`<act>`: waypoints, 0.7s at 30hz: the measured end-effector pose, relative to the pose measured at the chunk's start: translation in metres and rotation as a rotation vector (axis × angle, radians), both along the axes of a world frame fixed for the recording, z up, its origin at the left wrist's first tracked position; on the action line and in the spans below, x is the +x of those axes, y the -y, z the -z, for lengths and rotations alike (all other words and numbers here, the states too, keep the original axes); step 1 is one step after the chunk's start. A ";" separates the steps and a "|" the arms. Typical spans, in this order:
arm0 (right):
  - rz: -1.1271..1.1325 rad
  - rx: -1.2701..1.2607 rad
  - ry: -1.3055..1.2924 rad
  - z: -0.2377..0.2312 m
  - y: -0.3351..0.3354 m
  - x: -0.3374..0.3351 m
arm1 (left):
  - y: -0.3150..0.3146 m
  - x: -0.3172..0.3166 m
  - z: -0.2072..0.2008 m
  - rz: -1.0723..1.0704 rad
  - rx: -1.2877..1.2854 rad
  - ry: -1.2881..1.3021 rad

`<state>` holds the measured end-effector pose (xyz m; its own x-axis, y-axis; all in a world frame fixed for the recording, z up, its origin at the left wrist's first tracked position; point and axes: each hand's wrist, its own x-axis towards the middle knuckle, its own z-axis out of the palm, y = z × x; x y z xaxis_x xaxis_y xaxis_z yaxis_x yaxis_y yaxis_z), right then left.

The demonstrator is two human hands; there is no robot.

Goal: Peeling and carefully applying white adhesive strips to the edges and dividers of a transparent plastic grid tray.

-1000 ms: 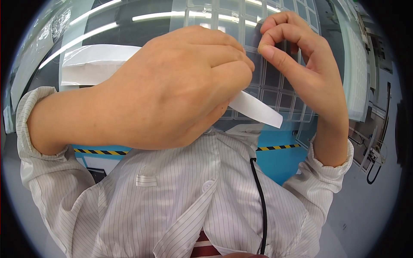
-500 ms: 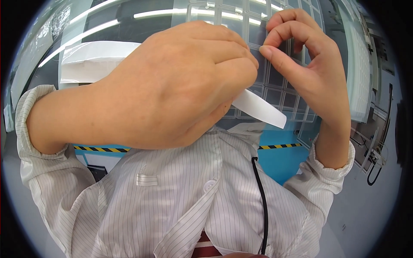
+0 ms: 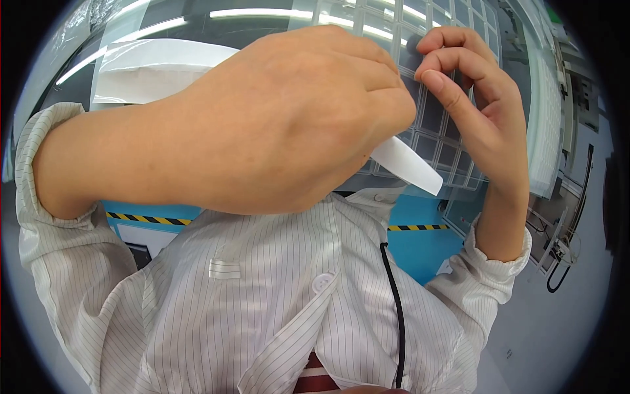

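My left hand reaches across the middle, its back toward me and its fingers curled down. A flat white strip sticks out beneath its finger side, and the hand appears closed on it. My fingertips on that side are hidden. Just to the right, my right hand is raised with thumb and index fingertips almost together in a pinch. Anything between them is too small to make out. Behind both hands lies a clear plastic tray divided into several rectangular compartments.
A curved white sheet lies at the left, partly under my left forearm. Clear plastic film is at the far left. Stacked translucent trays stand along the right. A yellow-and-black striped edge crosses the blue surface near my body.
Both hands, with the strip, sit slightly farther right in the picture. The tray and white sheet have shifted a little too, as the view moved. Both grips look the same.
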<state>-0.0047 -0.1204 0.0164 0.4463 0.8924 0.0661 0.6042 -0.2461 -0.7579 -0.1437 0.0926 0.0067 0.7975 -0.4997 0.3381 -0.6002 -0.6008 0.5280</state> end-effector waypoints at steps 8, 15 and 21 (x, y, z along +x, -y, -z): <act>0.061 -0.078 -0.089 -0.005 -0.002 -0.001 | 0.000 0.002 0.001 -0.002 0.024 -0.010; 0.092 0.064 0.342 0.012 -0.008 -0.006 | -0.002 0.009 -0.003 -0.025 -0.137 0.126; 0.027 0.040 -0.089 -0.015 0.002 -0.021 | -0.012 0.008 -0.022 -0.070 0.084 -0.107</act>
<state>-0.0256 -0.1222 0.0317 0.4755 0.8777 0.0600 0.5277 -0.2300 -0.8177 -0.1357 0.1046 0.0291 0.8607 -0.4645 0.2084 -0.4981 -0.6841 0.5327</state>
